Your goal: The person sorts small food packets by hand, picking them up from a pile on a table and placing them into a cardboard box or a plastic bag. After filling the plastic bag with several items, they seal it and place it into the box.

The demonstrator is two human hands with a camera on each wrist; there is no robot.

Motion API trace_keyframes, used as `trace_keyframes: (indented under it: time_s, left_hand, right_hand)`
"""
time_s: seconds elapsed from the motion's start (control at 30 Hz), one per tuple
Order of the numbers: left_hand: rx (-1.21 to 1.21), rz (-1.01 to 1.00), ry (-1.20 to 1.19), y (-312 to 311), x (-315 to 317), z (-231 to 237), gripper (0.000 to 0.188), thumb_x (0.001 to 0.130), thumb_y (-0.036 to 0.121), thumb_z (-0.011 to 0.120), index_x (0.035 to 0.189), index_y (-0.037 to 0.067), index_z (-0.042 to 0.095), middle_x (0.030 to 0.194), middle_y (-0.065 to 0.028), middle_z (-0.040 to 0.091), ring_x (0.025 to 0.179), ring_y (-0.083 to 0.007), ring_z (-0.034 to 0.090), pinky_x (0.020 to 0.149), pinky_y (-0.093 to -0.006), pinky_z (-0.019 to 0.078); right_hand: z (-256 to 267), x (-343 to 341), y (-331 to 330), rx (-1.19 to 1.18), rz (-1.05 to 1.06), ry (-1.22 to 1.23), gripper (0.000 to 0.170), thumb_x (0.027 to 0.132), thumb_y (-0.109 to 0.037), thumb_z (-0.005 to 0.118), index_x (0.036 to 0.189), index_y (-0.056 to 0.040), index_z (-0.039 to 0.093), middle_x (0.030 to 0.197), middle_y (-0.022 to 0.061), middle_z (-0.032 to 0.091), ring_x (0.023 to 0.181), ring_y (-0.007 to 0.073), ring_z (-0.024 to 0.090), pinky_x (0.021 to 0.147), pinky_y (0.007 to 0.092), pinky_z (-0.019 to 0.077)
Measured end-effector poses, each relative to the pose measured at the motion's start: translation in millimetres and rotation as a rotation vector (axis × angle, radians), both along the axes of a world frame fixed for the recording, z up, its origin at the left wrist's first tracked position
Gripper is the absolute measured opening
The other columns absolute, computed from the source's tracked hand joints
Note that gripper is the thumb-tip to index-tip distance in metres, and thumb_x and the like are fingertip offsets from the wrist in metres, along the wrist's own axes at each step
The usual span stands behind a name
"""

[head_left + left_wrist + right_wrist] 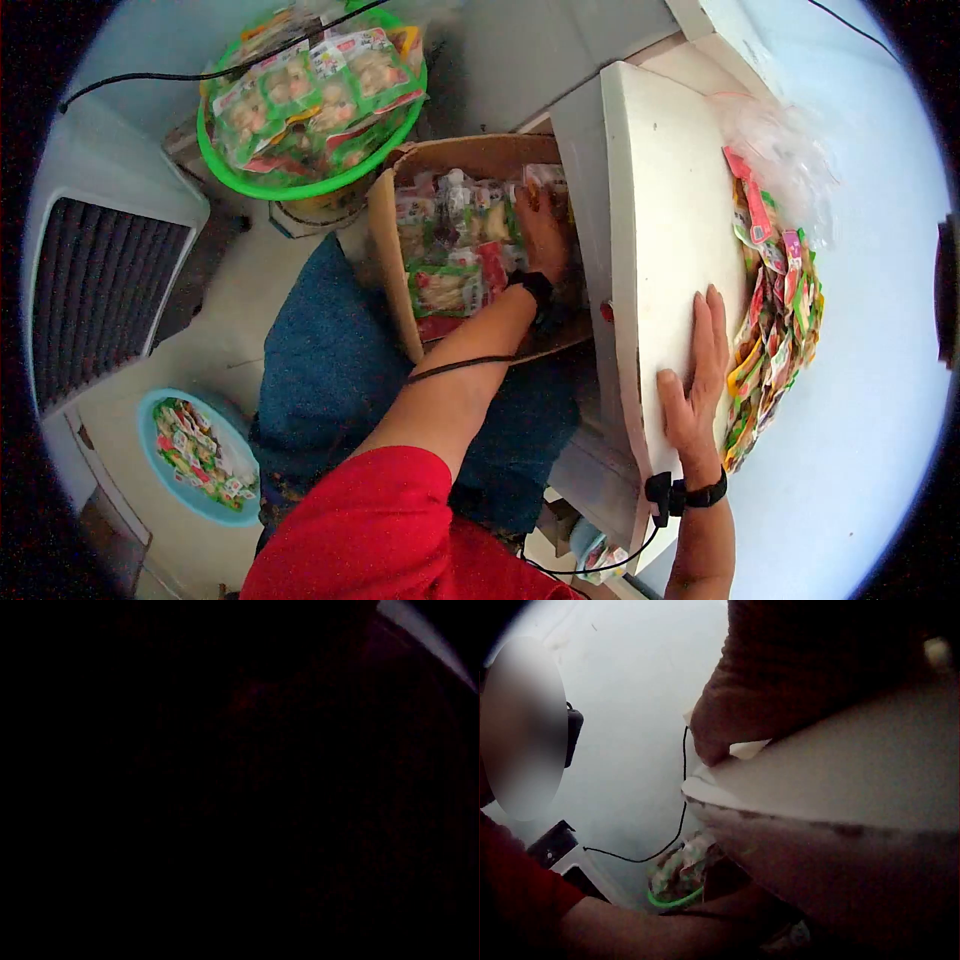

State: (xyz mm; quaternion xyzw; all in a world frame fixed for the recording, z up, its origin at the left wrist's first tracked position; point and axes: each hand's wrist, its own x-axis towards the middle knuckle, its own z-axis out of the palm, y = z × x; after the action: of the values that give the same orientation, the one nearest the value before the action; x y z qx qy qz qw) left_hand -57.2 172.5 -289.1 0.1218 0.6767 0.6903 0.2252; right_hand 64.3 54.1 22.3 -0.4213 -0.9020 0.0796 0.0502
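Note:
My left hand (pixel 543 240) reaches down into an open cardboard box (pixel 384 255), its fingers extended over the packets inside. Clear-and-green plastic snack packets (pixel 445 290) fill the box, lying in a jumbled layer. The left wrist view is almost black and hides what the fingertips touch. On the white tabletop (pixel 665 180) rests my right hand (pixel 697 390), fingers extended and nothing in its grasp. Just beyond it lies a long heap of colourful packets (pixel 780 340). The right wrist view shows the right hand (pixel 780 697) dark against the table edge.
A green basket (pixel 205 150) piled with packets stands behind the box. On the floor at lower left is a light-blue basin (pixel 150 440) of small packets. A grey vented appliance (pixel 110 290) stands at left. Clear plastic bags (pixel 775 150) lie at the table's back.

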Motion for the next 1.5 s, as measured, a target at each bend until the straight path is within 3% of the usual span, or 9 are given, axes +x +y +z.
trace_keyframes:
  time_s: [0.53, 0.57, 0.63, 0.7, 0.8, 0.9, 1.03, 1.2, 1.5]
  left_hand:
    - [0.004, -0.186, -0.394, -16.1, -11.9, 48.4, 0.048, 0.1, 0.035, 0.046, 0.13, -0.002, 0.037, 0.118, -0.0332, 0.05, 0.105, -0.049, 0.054, 0.09, -0.0515, 0.0448]
    - [-0.178, -0.169, -0.355, -2.0, -8.8, 35.3, 0.047, 0.099, 0.03, 0.046, 0.134, 0.0, 0.039, 0.119, -0.0316, 0.05, 0.11, -0.0489, 0.051, 0.093, -0.0491, 0.0435]
    - [0.253, -0.239, -0.235, -2.0, -2.3, 9.6, 0.048, 0.096, 0.027, 0.048, 0.135, 0.001, 0.042, 0.124, -0.0314, 0.049, 0.116, -0.0491, 0.047, 0.1, -0.0495, 0.0382]
    - [0.259, -0.293, 0.166, -10.2, -3.9, 2.2, 0.047, 0.093, 0.023, 0.051, 0.134, 0.001, 0.047, 0.128, -0.0314, 0.049, 0.12, -0.049, 0.044, 0.105, -0.0506, 0.0321]
    - [-0.393, -0.267, 1.176, -29.5, -19.7, 11.6, 0.044, 0.087, 0.014, 0.055, 0.128, 0.0, 0.056, 0.132, -0.032, 0.049, 0.124, -0.0483, 0.041, 0.112, -0.0535, 0.0216]
    - [-0.129, -0.433, 0.858, -57.5, -45.9, 42.9, 0.036, 0.086, 0.009, 0.058, 0.12, -0.002, 0.061, 0.113, -0.0288, 0.061, 0.116, -0.0472, 0.049, 0.104, -0.0498, 0.0353]
    - [-0.132, -0.092, 0.355, -86.0, -78.7, 104.9, 0.03, 0.08, 0.002, 0.064, 0.109, -0.003, 0.065, 0.104, -0.0232, 0.066, 0.1, -0.0424, 0.06, 0.088, -0.0469, 0.048]
    - [0.109, 0.065, 0.594, -116.0, -122.5, 181.3, 0.027, 0.081, -0.008, 0.056, 0.106, -0.002, 0.064, 0.106, -0.0201, 0.065, 0.096, -0.0376, 0.063, 0.084, -0.0415, 0.0509]
    - [0.321, -0.329, 0.585, -76.5, -80.5, 269.7, 0.024, 0.09, 0.0, 0.056, 0.112, -0.002, 0.063, 0.101, -0.0122, 0.068, 0.087, -0.0189, 0.068, 0.074, -0.0297, 0.0572]
  right_hand:
    - [1.3, -0.2, -1.0, 0.003, -0.001, 0.007, 0.082, 0.081, -0.045, 0.062, 0.147, -0.0026, 0.04, 0.156, 0.0229, 0.03, 0.145, 0.0371, 0.026, 0.118, 0.0465, 0.0164]
    - [0.9, 0.1, -0.7, 0.005, 0.0, 0.012, 0.082, 0.081, -0.045, 0.062, 0.147, -0.0026, 0.04, 0.155, 0.0229, 0.03, 0.145, 0.0371, 0.026, 0.118, 0.0464, 0.0163]
    - [1.0, 1.0, -0.1, 0.011, 0.013, 0.02, 0.082, 0.081, -0.045, 0.062, 0.147, -0.0026, 0.04, 0.155, 0.0229, 0.03, 0.145, 0.0371, 0.027, 0.117, 0.0463, 0.0165]
    - [0.4, 3.0, -1.2, 0.024, 0.02, 0.022, 0.081, 0.081, -0.045, 0.062, 0.147, -0.0028, 0.04, 0.155, 0.0228, 0.031, 0.145, 0.0372, 0.027, 0.117, 0.0465, 0.0168]
    - [-0.9, 3.8, -1.3, 0.051, 0.031, 0.033, 0.079, 0.083, -0.045, 0.062, 0.147, -0.0034, 0.04, 0.154, 0.0225, 0.032, 0.144, 0.0372, 0.027, 0.117, 0.0475, 0.0172]
    - [-1.5, 5.5, -3.5, 0.07, 0.024, 0.057, 0.076, 0.085, -0.046, 0.061, 0.145, -0.0043, 0.042, 0.154, 0.0224, 0.033, 0.144, 0.0371, 0.028, 0.116, 0.0495, 0.0176]
    - [-7.5, 10.5, -2.6, 0.107, 0.021, 0.083, 0.076, 0.087, -0.052, 0.06, 0.145, -0.0059, 0.043, 0.154, 0.0215, 0.033, 0.144, 0.0369, 0.027, 0.116, 0.0504, 0.0182]
    - [-13.1, 15.0, -1.9, 0.14, 0.019, 0.098, 0.075, 0.088, -0.055, 0.057, 0.145, -0.0072, 0.043, 0.153, 0.0217, 0.034, 0.144, 0.0371, 0.027, 0.115, 0.0529, 0.0192]
    - [-13.5, 15.5, -6.0, 0.168, -0.01, 0.121, 0.077, 0.087, -0.06, 0.056, 0.142, -0.007, 0.046, 0.15, 0.0213, 0.038, 0.142, 0.0381, 0.03, 0.114, 0.0566, 0.0223]
